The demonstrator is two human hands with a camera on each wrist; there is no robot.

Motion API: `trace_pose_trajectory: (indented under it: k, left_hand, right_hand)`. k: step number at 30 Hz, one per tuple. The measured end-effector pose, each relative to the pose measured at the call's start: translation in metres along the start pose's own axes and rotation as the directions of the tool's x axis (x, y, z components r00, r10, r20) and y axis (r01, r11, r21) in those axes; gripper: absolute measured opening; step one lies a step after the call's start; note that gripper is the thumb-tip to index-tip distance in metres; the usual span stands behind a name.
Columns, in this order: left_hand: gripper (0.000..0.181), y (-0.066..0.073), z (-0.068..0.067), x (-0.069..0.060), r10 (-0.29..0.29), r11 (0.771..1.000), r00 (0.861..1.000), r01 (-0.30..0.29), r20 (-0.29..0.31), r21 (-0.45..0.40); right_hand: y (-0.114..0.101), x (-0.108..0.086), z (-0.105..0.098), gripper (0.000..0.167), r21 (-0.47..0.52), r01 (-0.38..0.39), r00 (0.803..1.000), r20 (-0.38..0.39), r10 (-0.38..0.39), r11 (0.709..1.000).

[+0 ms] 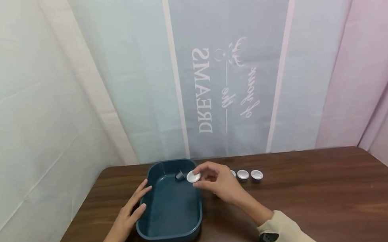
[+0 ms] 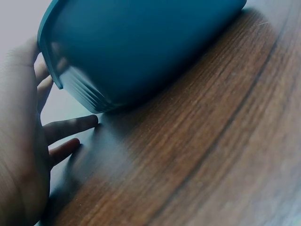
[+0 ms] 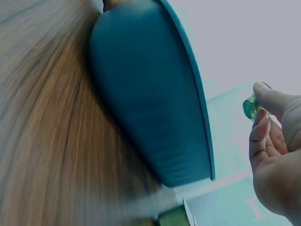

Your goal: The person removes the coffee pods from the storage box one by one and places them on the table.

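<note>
A coffee capsule [image 1: 193, 176] with a white-silver foil lid is pinched between the thumb and fingers of my right hand [image 1: 220, 182], over the right rim of a dark teal bin [image 1: 171, 236]. In the right wrist view the held capsule [image 3: 250, 108] looks green. Another capsule [image 1: 180, 175], dark-sided, lies inside the bin near its far right. My left hand [image 1: 126, 220] rests against the bin's left side with its fingers stretched out. The left wrist view has these fingers [image 2: 70, 128] spread by the bin's corner.
Several foil-topped capsules stand in a row right of the bin, among them one capsule [image 1: 243, 175] and an outermost capsule [image 1: 256, 175]. My right hand partly covers this row. Behind the brown wooden table [image 1: 314, 203] hangs a printed curtain [image 1: 227, 93].
</note>
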State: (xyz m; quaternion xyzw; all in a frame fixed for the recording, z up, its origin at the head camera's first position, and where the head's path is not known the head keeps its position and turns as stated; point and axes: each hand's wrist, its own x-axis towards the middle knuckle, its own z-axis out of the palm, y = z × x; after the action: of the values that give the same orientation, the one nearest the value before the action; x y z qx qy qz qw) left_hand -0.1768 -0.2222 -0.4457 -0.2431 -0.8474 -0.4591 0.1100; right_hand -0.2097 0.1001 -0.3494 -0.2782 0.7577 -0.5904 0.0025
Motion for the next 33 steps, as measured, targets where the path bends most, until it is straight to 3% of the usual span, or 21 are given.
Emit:
trace_pose_trajectory:
  k: [9,14,27,33]
  left_hand:
    - [0.046,0.005,-0.002,-0.004,-0.020,0.999,1.000,0.021,0.005,-0.031]
    - [0.046,0.008,-0.004,-0.003,-0.030,0.999,1.000,0.031,0.005,-0.038]
    - [0.046,0.012,-0.009,-0.004,-0.044,0.998,0.999,0.044,0.001,-0.036]
    - [0.048,0.008,-0.004,-0.001,-0.030,1.000,0.999,0.030,0.013,-0.001]
  right_hand:
    - [0.016,-0.021,-0.022,0.027,-0.002,-0.013,0.999,-0.045,0.013,1.000]
    - [0.015,-0.028,-0.034,0.027,-0.022,0.025,0.997,-0.068,-0.026,0.999]
    - [0.020,-0.046,-0.059,0.025,-0.040,0.051,0.977,-0.204,-0.058,0.998]
    - [0.042,-0.059,-0.081,0.025,-0.086,0.022,0.976,-0.215,-0.040,0.996]
